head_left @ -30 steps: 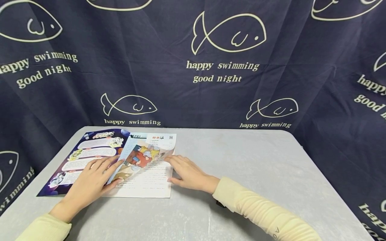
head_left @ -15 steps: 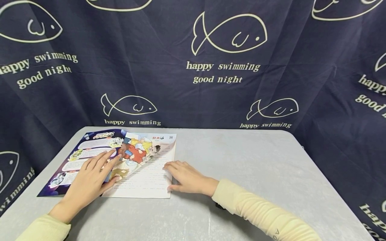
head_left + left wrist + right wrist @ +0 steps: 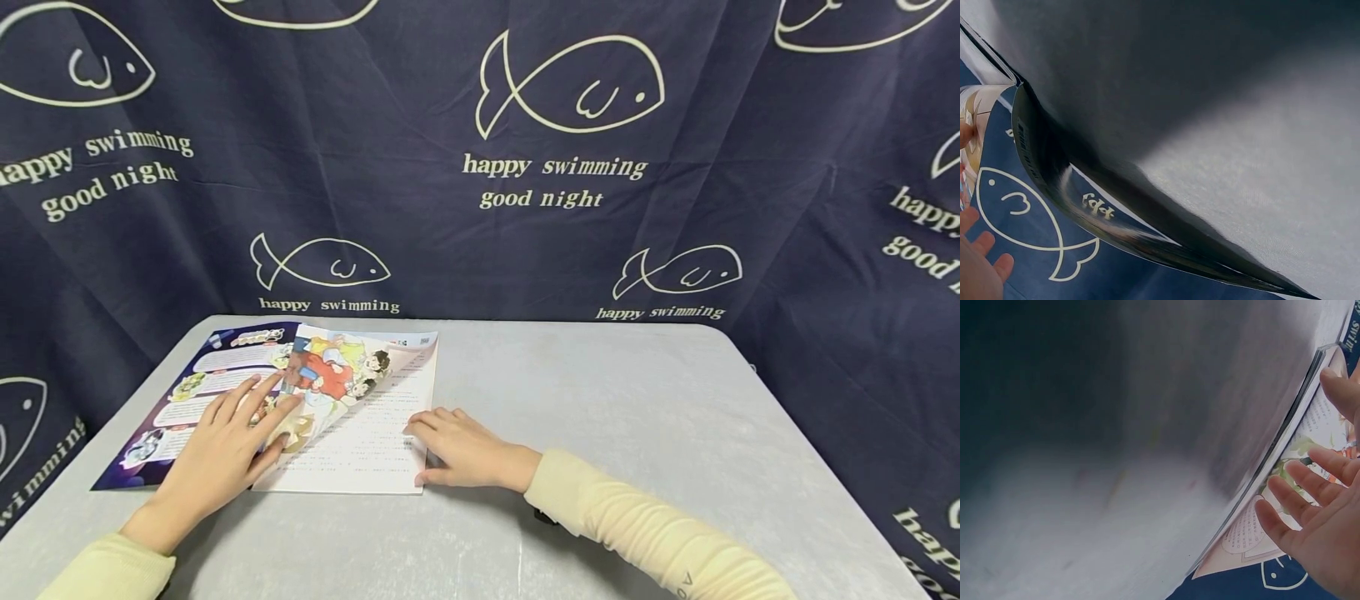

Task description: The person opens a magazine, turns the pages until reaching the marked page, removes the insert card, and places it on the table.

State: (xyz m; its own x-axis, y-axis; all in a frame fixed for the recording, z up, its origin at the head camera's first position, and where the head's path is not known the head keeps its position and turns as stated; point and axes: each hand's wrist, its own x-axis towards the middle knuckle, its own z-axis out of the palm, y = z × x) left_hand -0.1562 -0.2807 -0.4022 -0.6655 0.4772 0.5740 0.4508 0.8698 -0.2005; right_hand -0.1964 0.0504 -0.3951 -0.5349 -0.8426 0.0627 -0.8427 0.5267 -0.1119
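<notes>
Fingers (image 3: pixel 247 404) of the left hand (image 3: pixel 213 454) are extended and spread, with no grasp evident. They rest across the dark left page (image 3: pixel 217 360), the fingertips overlapping the left edge of a curled illustrated page (image 3: pixel 333 371). Thumb is near that page's near end; whether it presses there cannot be confirmed.

Right hand (image 3: pixel 468 454) is relaxed, with nothing gripped. Its fingertips touch the right margin of the white text page (image 3: pixel 360 454), and the right wrist view shows the fingers apart and nearly straight.

Location: the magazine (image 3: pixel 322 477) lies spread on the far left part of the grey table (image 3: pixel 592 408), between the two hands. A dark curtain (image 3: pixel 420 183) with fish outlines hangs behind it.

Progress: in this inspector's judgement, the page turn is part done. The illustrated page is folded over diagonally, exposing most of the text page beneath. Outstanding: its far right corner remains over the right side, and the page is not yet laid flat on the left.
</notes>
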